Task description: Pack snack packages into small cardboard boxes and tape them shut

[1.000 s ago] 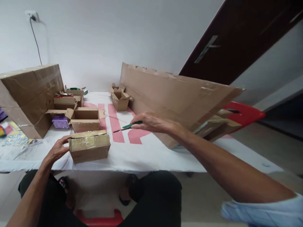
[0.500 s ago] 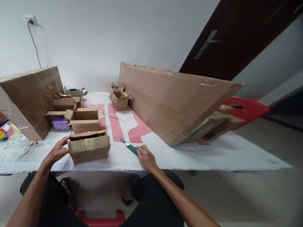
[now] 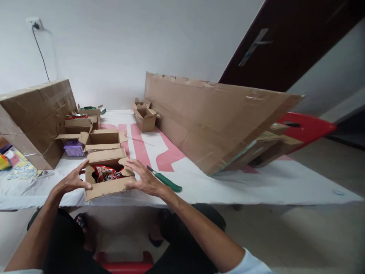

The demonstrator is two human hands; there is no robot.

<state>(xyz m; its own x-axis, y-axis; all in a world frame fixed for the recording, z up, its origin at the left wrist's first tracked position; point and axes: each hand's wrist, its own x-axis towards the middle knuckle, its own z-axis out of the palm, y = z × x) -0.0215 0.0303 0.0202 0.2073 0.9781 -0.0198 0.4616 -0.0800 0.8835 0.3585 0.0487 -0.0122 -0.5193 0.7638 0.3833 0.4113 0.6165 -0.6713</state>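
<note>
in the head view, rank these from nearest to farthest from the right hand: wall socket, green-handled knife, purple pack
From the right hand:
1. Green-handled knife: close by, just to its right.
2. Purple pack: farther off, over to the left.
3. Wall socket: farthest, high up at the back left.

Nearest box [image 3: 107,190] is lt brn; pkt [image 3: 107,175] inside is red w/ blk & wht print; knife hdl [image 3: 169,182] grn; tablecloth [image 3: 205,194] wht w/ pink stripes.
</note>
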